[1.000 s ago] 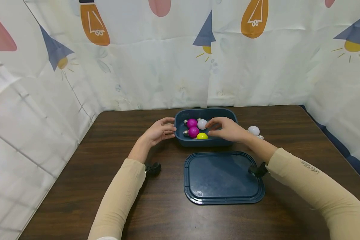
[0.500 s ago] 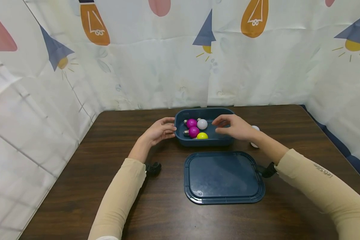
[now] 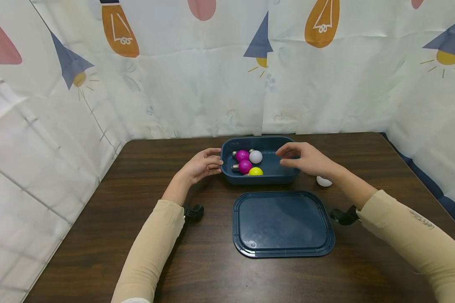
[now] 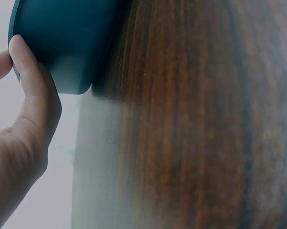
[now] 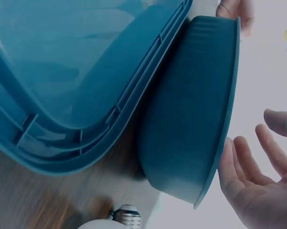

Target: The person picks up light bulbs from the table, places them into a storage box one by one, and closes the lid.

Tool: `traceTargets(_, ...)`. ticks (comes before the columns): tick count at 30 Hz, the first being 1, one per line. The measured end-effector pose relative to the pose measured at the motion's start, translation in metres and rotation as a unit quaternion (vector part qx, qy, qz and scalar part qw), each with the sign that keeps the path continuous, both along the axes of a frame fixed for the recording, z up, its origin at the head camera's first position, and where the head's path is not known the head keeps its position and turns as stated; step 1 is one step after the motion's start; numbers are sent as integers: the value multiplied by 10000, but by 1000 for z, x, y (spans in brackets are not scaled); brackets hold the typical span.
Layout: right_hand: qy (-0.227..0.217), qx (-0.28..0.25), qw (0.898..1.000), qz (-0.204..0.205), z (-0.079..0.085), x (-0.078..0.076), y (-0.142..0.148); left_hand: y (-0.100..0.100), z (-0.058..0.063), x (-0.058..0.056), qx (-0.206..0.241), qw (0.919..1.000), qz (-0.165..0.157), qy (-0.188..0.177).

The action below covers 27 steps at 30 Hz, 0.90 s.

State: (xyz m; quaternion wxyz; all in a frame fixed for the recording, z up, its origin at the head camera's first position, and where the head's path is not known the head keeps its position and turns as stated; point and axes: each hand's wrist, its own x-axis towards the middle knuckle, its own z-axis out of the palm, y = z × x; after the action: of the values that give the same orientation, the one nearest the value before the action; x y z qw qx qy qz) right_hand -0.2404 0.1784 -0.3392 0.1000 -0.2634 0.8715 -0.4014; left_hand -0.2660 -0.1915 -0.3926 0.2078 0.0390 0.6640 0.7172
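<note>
My left hand [image 3: 202, 165] touches the left end of the dark blue plastic box [image 3: 250, 180], fingertips right at its rim. In the left wrist view, the thumb lies along the outer wall. Inside the box are two magenta light bulbs [image 3: 244, 167], a white bulb [image 3: 255, 157] and a yellow bulb [image 3: 255, 171], grouped toward the left. My right hand [image 3: 305, 158] hovers at the box's right end, fingers loosely bent and holding nothing. Under the right forearm, a white bulb [image 3: 324, 182] lies on the table, partly hidden.
The matching blue lid [image 3: 283, 225] lies flat on the brown wooden table [image 3: 197, 261], in front of the box. A white printed cloth [image 3: 197, 92] hangs behind the table and along both sides.
My right hand has drawn away rightward from beside the white bulb inside the box, which stays in place. The forearm now covers another white bulb on the table. The left hand keeps still.
</note>
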Motion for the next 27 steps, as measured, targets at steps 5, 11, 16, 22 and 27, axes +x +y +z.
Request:
traceTargets(5, 34, -51, 10000, -29, 2, 3, 5, 0, 0, 0, 8, 10000, 22, -7)
traceTargets(11, 6, -121, 9999, -81, 5, 7, 11, 0, -1, -1, 1, 10000, 45, 1)
traceTargets(16, -38, -164, 9997, -163, 7, 12, 17, 0, -1, 0, -11, 10000, 47, 23)
traceTargets(22, -26, -222, 9997, -140, 6, 16, 25, 0, -1, 1, -5, 10000, 32, 34)
traceTargets(27, 24, -159, 9997, -166, 5, 16, 32, 0, -1, 1, 5, 10000, 32, 50)
